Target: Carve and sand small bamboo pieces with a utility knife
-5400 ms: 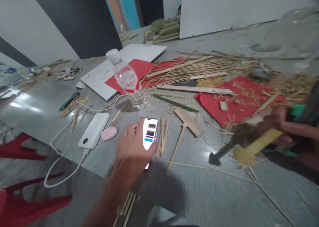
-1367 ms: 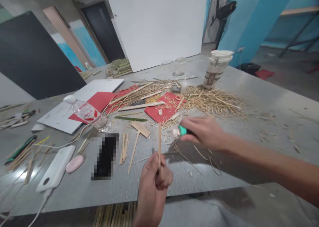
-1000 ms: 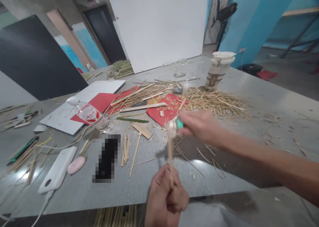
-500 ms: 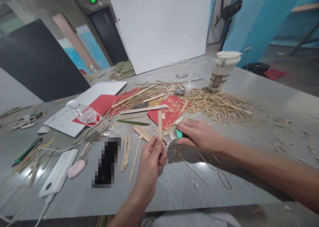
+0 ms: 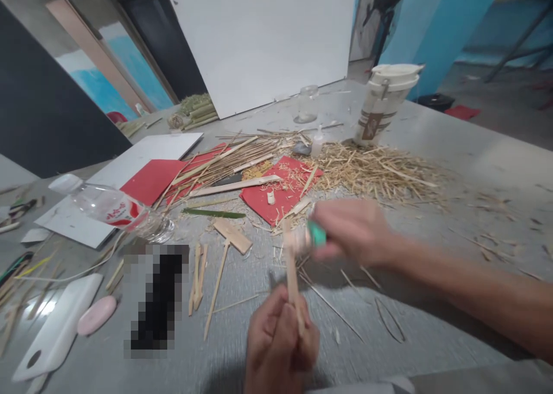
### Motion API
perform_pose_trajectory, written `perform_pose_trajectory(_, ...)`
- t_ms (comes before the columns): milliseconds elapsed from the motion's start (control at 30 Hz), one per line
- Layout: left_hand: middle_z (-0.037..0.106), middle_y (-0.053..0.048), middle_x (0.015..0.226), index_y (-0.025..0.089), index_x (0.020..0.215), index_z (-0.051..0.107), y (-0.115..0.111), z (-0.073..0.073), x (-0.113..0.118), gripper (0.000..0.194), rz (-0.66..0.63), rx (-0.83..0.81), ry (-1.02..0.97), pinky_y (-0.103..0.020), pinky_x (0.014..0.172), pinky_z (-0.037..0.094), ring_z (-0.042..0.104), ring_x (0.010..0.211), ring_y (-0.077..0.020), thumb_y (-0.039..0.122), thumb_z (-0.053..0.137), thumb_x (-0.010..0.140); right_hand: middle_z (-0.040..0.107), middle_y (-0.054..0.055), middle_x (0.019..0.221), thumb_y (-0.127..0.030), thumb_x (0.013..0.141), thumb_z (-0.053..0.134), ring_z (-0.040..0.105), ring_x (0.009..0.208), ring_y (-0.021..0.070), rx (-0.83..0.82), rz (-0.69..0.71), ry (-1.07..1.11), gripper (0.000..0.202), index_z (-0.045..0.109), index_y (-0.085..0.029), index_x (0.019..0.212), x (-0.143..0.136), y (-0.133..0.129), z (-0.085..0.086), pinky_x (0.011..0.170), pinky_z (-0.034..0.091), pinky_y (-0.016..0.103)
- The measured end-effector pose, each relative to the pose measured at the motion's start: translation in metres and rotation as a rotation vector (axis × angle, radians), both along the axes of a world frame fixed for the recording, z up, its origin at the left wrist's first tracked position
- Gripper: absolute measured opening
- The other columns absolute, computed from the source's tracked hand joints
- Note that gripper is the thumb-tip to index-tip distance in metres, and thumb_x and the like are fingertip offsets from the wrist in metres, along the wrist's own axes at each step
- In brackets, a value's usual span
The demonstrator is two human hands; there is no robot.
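Note:
Near the bottom centre my left hand [image 5: 283,336] is closed round the lower part of a thin pale wooden strip [image 5: 291,273], which points up and away. My right hand [image 5: 352,230], blurred by motion, grips a tool with a green part [image 5: 317,233]; its blade end is smeared and lies close to the upper end of the strip. Beyond them a red sheet [image 5: 263,201] bears shavings and a small pale piece. A flat wooden piece [image 5: 233,236] with a thin stick [image 5: 216,290] below it lies left of my left hand.
A plastic bottle [image 5: 110,208] lies on its side at the left, near a white power bank [image 5: 60,325] and a pink oval case [image 5: 97,315]. Behind are a straw pile [image 5: 380,172], a lidded cup [image 5: 382,106], a glass jar [image 5: 306,105] and a white board [image 5: 268,42].
The camera view has shifted. My left hand is lower and nearer with the strip, showing more of its length. My right hand and the tool are now blurred beside the strip's upper end.

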State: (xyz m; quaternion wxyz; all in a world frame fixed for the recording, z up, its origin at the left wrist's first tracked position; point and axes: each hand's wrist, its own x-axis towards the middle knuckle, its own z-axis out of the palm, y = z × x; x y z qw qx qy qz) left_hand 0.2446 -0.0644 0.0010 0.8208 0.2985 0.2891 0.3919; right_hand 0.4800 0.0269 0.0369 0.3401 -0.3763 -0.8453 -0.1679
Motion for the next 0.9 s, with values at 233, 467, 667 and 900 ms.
perform_pose_trajectory(233,0.026,0.012,0.052,0.019,0.086,0.059,0.009,0.001,-0.007,0.051,0.022,0.014,0.233,-0.022,0.048,0.013,0.014,0.048,-0.0054,0.067,0.076,0.092,0.054,0.001,0.066,-0.077,0.109,0.029,0.045,0.058,0.0175,-0.292,-0.305,0.224,0.061,0.048,-0.024,0.085,0.028,0.015,-0.004,0.058,0.028,0.032)
perform_pose_trajectory(467,0.022,0.014,0.049,0.019,0.086,0.059,0.019,-0.013,0.002,0.052,0.224,0.019,0.222,-0.02,0.046,0.013,0.01,0.047,-0.0054,0.067,0.077,0.091,0.056,-0.001,0.073,-0.074,0.11,0.03,0.045,0.061,0.0122,-0.398,0.219,-0.021,0.063,0.051,-0.02,0.084,-0.004,0.001,-0.016,0.059,0.025,0.03)
perform_pose_trajectory(667,0.021,0.014,0.052,0.02,0.078,0.052,0.006,-0.019,0.002,0.06,0.237,-0.024,0.25,-0.021,0.047,0.013,0.01,0.05,-0.0047,0.072,0.083,0.082,0.054,-0.002,0.074,-0.073,0.11,0.025,0.04,0.062,0.0125,-0.396,0.357,-0.115,0.064,0.051,-0.02,0.085,-0.012,-0.003,-0.018,0.061,0.023,0.032)
perform_pose_trajectory(900,0.026,0.013,0.054,0.021,0.076,0.045,0.009,-0.011,0.001,0.061,0.18,0.004,0.17,-0.022,0.048,0.011,0.012,0.049,-0.0035,0.067,0.085,0.084,0.046,-0.002,0.069,-0.066,0.113,0.033,0.038,0.064,0.0147,0.01,0.193,-0.214,0.058,0.05,-0.021,0.081,-0.011,-0.007,-0.008,0.063,0.027,0.033)
